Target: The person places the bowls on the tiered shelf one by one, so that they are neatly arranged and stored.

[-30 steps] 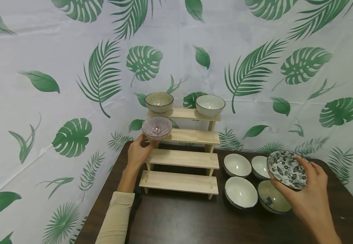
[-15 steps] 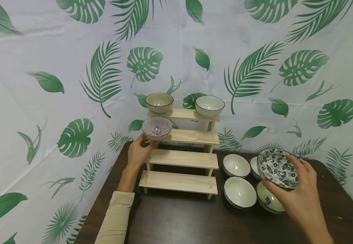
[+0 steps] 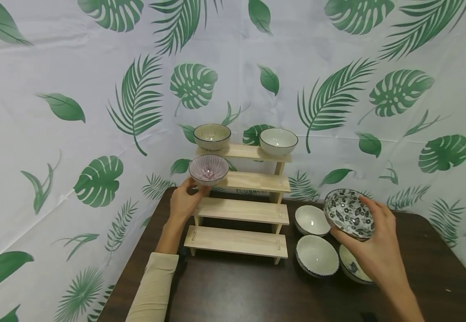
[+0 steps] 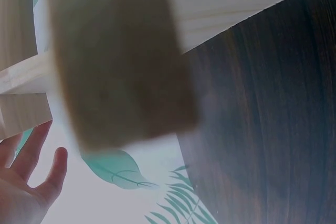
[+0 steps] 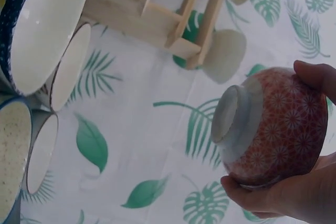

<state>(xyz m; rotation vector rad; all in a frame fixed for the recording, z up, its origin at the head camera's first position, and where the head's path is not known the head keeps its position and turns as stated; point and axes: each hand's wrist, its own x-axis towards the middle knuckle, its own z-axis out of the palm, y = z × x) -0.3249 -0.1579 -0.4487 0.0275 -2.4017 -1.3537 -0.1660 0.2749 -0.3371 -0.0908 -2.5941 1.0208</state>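
In the head view, a small pink-striped bowl sits at the left end of the wooden stepped stand's second shelf from the top. My left hand is right under its lower side, fingers at the shelf end. The left wrist view shows the left hand's fingers extended behind a wooden support, thumb apart, the bowl out of sight. My right hand grips a bowl by opposite sides of its rim, tilted, above other bowls. Its inside is black-and-white floral; the right wrist view shows its red blossom-patterned outside.
On the top shelf stand a beige bowl and a white bowl. Right of the stand, on the dark table, are white bowls and a greenish bowl, partly covered by the right hand. A leaf-print cloth hangs behind.
My right hand has moved left and slightly up with the floral bowl, now covering the small white bowl behind it. The left hand and pink bowl have stayed in place.
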